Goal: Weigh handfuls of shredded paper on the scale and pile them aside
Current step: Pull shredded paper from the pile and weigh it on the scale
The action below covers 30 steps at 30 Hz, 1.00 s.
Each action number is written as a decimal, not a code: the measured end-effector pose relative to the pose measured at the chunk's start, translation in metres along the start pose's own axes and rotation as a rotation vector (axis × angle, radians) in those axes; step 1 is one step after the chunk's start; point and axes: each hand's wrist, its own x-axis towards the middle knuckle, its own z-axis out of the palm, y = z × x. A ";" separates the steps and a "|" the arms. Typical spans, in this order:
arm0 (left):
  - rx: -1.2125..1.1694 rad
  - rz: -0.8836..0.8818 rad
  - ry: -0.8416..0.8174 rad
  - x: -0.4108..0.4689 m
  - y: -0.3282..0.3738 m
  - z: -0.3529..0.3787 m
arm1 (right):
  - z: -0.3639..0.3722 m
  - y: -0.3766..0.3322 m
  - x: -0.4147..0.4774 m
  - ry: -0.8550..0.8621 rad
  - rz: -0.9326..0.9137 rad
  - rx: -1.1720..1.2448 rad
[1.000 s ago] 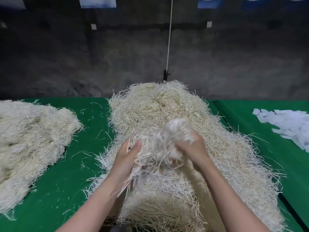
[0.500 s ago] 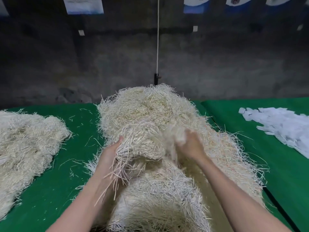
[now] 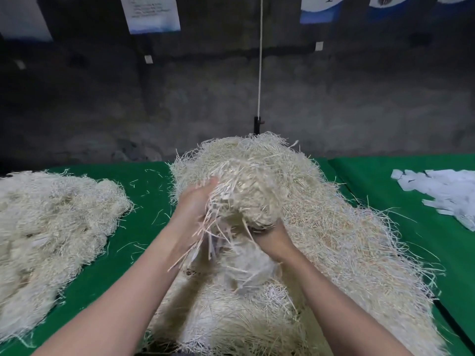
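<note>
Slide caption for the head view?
Left hand and right hand hold a handful of shredded paper above the central pile.

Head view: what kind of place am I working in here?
Probably a small workshop or packing room rather than a home: long green-covered tables, big heaps of shredded paper on them, and a bare concrete wall hung with posters.

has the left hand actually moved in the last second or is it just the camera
Yes. The left hand, holding the handful, has risen and gone farther from the person, nearer the crest of the big shredded-paper pile.
</note>
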 end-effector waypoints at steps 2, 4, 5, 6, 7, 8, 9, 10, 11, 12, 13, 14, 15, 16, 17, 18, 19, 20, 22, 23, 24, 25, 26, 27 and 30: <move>0.034 -0.045 0.067 0.003 -0.016 -0.009 | -0.014 0.022 0.002 0.016 -0.067 -0.349; 0.049 -0.089 0.081 0.001 -0.039 -0.013 | -0.030 0.049 0.002 0.012 -0.098 -0.708; 0.011 -0.110 0.093 0.002 -0.046 -0.016 | -0.036 0.060 -0.001 0.029 -0.137 -0.787; -0.034 -0.133 0.103 0.003 -0.051 -0.020 | -0.040 0.069 -0.006 0.052 -0.167 -0.799; -0.099 -0.151 0.120 0.007 -0.053 -0.026 | -0.044 0.074 -0.012 0.090 -0.195 -0.772; -0.159 -0.173 0.145 0.010 -0.053 -0.033 | -0.048 0.080 -0.016 0.139 -0.222 -0.753; -0.224 -0.181 0.162 0.012 -0.051 -0.039 | -0.054 0.087 -0.020 0.180 -0.239 -0.771; -0.282 -0.173 0.173 0.015 -0.048 -0.045 | -0.061 0.094 -0.024 0.186 -0.233 -0.848; -0.322 -0.153 0.183 0.018 -0.044 -0.051 | -0.065 0.101 -0.029 0.164 -0.217 -0.958; -0.337 -0.133 0.197 0.020 -0.040 -0.056 | -0.069 0.107 -0.032 0.123 -0.190 -1.056; -0.327 -0.118 0.210 0.021 -0.034 -0.058 | -0.071 0.110 -0.033 0.082 -0.148 -1.099; -0.289 -0.113 0.232 0.022 -0.028 -0.059 | -0.072 0.105 -0.033 0.040 -0.097 -1.081; -0.262 -0.106 0.246 0.025 -0.024 -0.058 | -0.073 0.092 -0.032 -0.011 -0.046 -0.999; -0.250 -0.097 0.234 0.025 -0.021 -0.056 | -0.075 0.075 -0.031 -0.076 0.005 -0.883; -0.246 -0.088 0.215 0.024 -0.019 -0.052 | -0.078 0.056 -0.028 -0.142 0.028 -0.792; -0.235 -0.081 0.195 0.021 -0.016 -0.047 | -0.082 0.033 -0.026 -0.188 0.020 -0.754; -0.232 -0.078 0.168 0.019 -0.015 -0.043 | -0.086 0.011 -0.024 -0.184 -0.022 -0.770; -0.247 -0.076 0.144 0.016 -0.013 -0.039 | -0.087 -0.009 -0.023 -0.110 -0.099 -0.815; -0.317 -0.066 0.092 0.009 -0.009 -0.035 | -0.073 -0.039 -0.024 0.032 -0.235 -0.804; -0.349 -0.044 0.061 0.007 -0.006 -0.034 | -0.057 -0.046 -0.025 0.007 -0.229 -0.690; -0.379 -0.019 0.028 0.003 -0.004 -0.031 | -0.034 -0.048 -0.028 -0.112 -0.241 -0.573; -0.412 0.000 0.010 0.000 0.000 -0.028 | -0.006 -0.038 -0.029 -0.235 -0.261 -0.540; -0.430 0.020 0.000 -0.003 0.004 -0.026 | 0.019 -0.022 -0.033 -0.299 -0.309 -0.653; -0.434 0.043 -0.002 -0.005 0.008 -0.024 | 0.039 0.005 -0.033 -0.330 -0.300 -0.761; -0.337 0.067 0.045 -0.005 0.020 -0.031 | 0.035 0.089 -0.024 -0.233 -0.159 -1.102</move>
